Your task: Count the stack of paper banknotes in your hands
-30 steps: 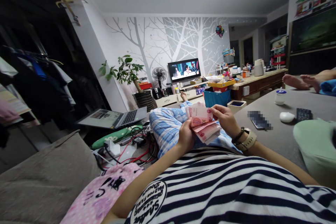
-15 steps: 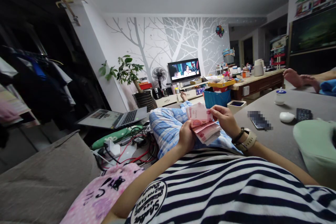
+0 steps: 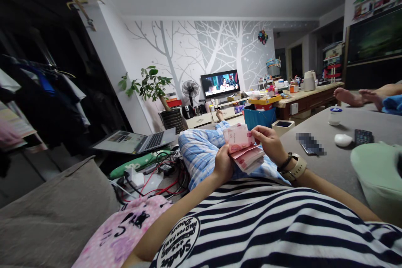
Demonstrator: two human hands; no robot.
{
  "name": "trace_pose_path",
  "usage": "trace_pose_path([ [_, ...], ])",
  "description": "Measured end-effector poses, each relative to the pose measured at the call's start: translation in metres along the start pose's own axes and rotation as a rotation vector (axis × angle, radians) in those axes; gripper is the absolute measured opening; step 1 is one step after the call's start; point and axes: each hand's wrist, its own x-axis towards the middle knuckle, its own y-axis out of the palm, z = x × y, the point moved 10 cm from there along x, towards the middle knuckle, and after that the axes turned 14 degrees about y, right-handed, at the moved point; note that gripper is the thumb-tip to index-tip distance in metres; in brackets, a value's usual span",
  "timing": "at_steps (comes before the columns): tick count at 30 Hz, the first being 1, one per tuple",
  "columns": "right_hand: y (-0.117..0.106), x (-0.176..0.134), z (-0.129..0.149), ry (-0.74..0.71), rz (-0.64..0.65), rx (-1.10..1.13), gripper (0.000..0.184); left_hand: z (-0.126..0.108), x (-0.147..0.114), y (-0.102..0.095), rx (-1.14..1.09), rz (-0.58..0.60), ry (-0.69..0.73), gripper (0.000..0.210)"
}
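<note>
A folded stack of red banknotes (image 3: 248,160) is held over my lap. My left hand (image 3: 223,162) is closed around its left side, at the fold. The upper part of the notes stands up and fans slightly, while the thicker lower part lies toward my belly. My right hand (image 3: 267,141) pinches the right edge of the upper notes between thumb and fingers. A watch and a dark bracelet (image 3: 286,161) are on my right wrist. Under the notes are my legs in blue checked trousers (image 3: 197,150).
An open laptop (image 3: 138,140) stands on the left, above tangled cables (image 3: 169,176) and a power strip. On the grey surface to the right lie a phone (image 3: 310,144), a white mouse (image 3: 343,140) and a small jar (image 3: 335,116). Another person's feet (image 3: 354,95) rest beyond.
My hands and the banknotes are nearly still; the upper notes have shifted very slightly. The other person's feet have moved a little to the left.
</note>
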Motion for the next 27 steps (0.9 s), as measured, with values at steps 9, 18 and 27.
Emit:
trace_pose_path([
  [9,-0.003,0.004,-0.010,0.040,-0.008,0.030,0.052,-0.005,-0.006,0.015,-0.094,0.060,-0.047,0.036],
  [18,-0.005,0.011,-0.022,0.111,-0.033,0.037,0.056,-0.007,-0.010,0.026,-0.142,0.146,-0.074,0.025],
  [27,-0.006,0.010,-0.022,0.110,-0.031,-0.003,0.051,-0.003,-0.006,0.020,-0.142,0.101,-0.065,0.027],
])
